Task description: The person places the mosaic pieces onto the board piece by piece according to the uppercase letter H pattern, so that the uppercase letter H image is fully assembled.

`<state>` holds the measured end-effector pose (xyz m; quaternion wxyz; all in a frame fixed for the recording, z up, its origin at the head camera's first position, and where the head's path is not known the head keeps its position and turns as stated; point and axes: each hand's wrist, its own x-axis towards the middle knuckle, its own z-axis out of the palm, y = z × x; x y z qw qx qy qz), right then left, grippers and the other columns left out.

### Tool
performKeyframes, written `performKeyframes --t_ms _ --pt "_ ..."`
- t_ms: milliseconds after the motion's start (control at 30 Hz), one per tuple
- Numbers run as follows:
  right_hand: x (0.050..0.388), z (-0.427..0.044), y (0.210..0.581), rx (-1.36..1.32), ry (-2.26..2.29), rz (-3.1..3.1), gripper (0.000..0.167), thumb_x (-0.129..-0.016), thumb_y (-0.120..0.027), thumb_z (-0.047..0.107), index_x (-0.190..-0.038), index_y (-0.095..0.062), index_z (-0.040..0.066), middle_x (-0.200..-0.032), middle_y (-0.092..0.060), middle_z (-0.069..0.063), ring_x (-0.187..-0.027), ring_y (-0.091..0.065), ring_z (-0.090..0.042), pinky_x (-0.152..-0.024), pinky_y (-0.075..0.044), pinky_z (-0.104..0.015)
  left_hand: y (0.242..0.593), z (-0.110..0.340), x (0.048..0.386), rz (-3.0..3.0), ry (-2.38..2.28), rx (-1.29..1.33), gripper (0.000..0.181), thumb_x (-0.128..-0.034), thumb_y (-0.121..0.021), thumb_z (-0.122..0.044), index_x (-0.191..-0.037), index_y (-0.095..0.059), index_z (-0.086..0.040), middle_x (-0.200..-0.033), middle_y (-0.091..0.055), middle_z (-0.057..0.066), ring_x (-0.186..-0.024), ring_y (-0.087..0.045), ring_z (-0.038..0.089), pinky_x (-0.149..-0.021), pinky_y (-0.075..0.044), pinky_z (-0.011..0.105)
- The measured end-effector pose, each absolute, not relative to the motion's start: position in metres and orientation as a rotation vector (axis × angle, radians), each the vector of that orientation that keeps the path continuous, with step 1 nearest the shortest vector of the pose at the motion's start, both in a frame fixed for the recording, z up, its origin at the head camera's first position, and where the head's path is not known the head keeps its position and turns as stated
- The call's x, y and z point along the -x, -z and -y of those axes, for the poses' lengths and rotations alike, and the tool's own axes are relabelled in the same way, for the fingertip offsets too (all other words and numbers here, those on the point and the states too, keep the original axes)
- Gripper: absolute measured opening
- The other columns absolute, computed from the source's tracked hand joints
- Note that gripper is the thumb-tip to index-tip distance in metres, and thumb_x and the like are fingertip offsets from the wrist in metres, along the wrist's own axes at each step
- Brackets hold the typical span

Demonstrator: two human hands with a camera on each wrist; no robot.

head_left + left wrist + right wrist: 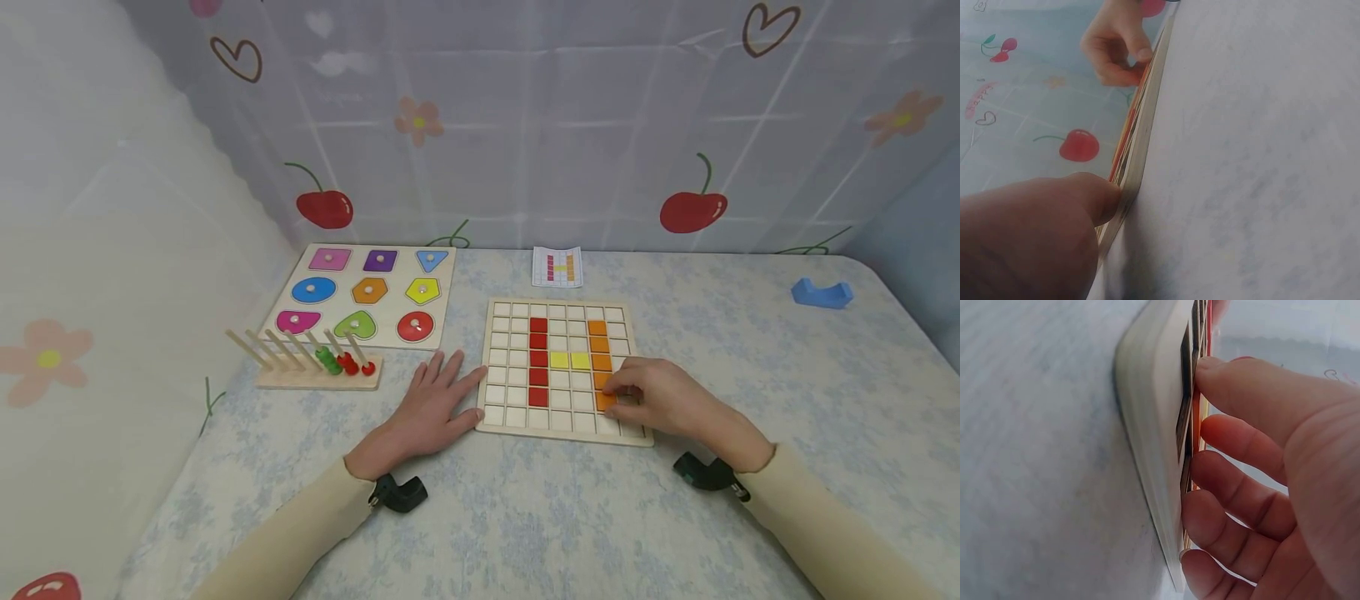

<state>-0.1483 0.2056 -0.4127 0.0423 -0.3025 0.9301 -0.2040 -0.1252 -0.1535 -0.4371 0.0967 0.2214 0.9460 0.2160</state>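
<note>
A wooden grid board (562,434) lies flat on the table in the head view. It carries a column of red tiles (538,359), two yellow tiles (569,361) and a column of orange tiles (597,340). My right hand (667,396) pinches the lowest orange tile (604,402) between thumb and index finger, at its spot on the board; the fingertips partly cover it. My left hand (431,408) rests palm down on the table with fingers spread, its thumb and index fingertip against the board's left edge. In the left wrist view, the left thumb (1100,197) touches that edge.
Behind the grid board lies a small printed card (557,267) with a similar pattern. At the back left are a shape puzzle board (396,292) and a peg rack (300,380) with green and red beads. A blue curved block (822,293) sits far right.
</note>
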Motion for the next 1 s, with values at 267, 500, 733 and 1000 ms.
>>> performKeyframes --t_ms 267,500,733,1000 --pt "0.149 -0.206 0.412 0.936 0.631 -2.837 0.017 -0.082 -0.085 0.021 -0.098 -0.079 0.016 -0.082 -0.063 0.011 -0.068 -0.047 -0.005 -0.059 -0.04 -0.02 0.437 0.154 0.125 -2.794 -0.642 -0.651 0.065 -0.1013 -0.057 -0.041 -0.159 -0.039 -0.018 -0.169 -0.019 0.022 -0.158 -0.005 0.049 -0.124 -0.009 0.066" --pt "0.15 -0.209 0.414 0.995 0.66 -2.841 0.017 -0.082 -0.085 0.019 -0.098 -0.079 0.016 -0.083 -0.064 0.011 -0.067 -0.045 0.0 -0.06 -0.041 -0.02 0.437 0.154 0.125 -2.804 -0.62 -0.656 0.064 -0.1014 -0.056 -0.041 -0.159 -0.039 -0.018 -0.169 -0.021 0.022 -0.157 -0.007 0.049 -0.124 -0.01 0.066" --pt "0.15 -0.211 0.415 1.014 0.677 -2.837 0.018 -0.082 -0.085 0.019 -0.099 -0.079 0.015 -0.085 -0.066 0.01 -0.068 -0.046 0.001 -0.06 -0.042 -0.02 0.438 0.155 0.126 -2.796 -0.626 -0.664 0.065 -0.1018 -0.055 -0.042 -0.159 -0.038 -0.019 -0.169 -0.019 0.022 -0.158 -0.006 0.048 -0.125 -0.009 0.066" --pt "0.15 -0.217 0.414 0.968 0.688 -2.855 0.02 -0.081 -0.086 0.02 -0.1 -0.08 0.015 -0.087 -0.068 0.008 -0.071 -0.052 -0.002 -0.063 -0.046 -0.021 0.437 0.154 0.124 -2.786 -0.624 -0.639 0.064 -0.1015 -0.056 -0.041 -0.159 -0.039 -0.019 -0.169 -0.021 0.021 -0.158 -0.008 0.048 -0.125 -0.011 0.066"
